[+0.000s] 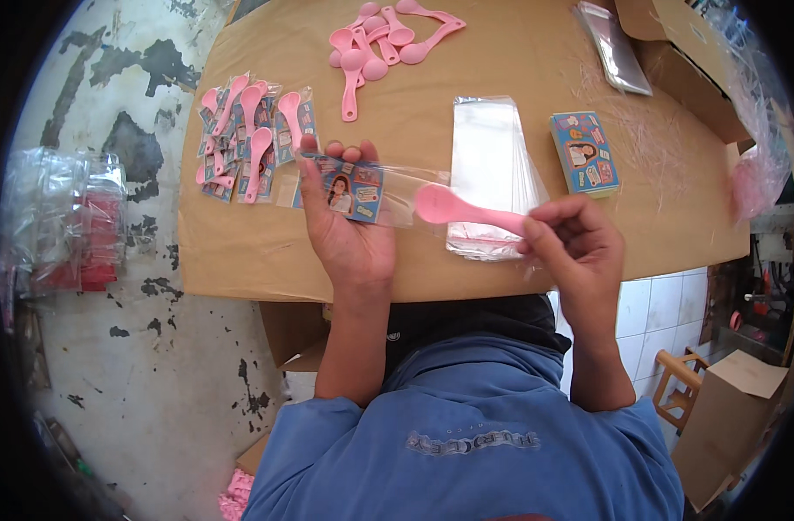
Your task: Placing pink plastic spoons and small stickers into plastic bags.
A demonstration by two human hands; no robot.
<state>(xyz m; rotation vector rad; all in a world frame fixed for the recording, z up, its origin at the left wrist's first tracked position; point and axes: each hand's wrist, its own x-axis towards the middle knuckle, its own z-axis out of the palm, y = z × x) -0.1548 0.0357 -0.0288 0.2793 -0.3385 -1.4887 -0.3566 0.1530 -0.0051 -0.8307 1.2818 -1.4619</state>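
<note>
My left hand (355,239) is closed on a clear plastic bag (399,184), its thumb at the bag's left end and the other fingers behind it. Inside the bag lies a blue printed card (353,196). My right hand (584,247) pinches the handle end of a pink spoon (453,208). The spoon lies sideways, its bowl pointing left at the right end of the bag. Whether the bowl is inside the bag or just in front of it I cannot tell. Below the spoon, a stack of clear bags (488,156) lies on the table.
Loose pink spoons (352,62) are heaped at the far middle of the brown-covered table (310,269). Bagged spoons with cards (256,161) lie at left. Right of the bag stack sits a stack of blue cards (585,154). An open cardboard box (688,61) stands far right.
</note>
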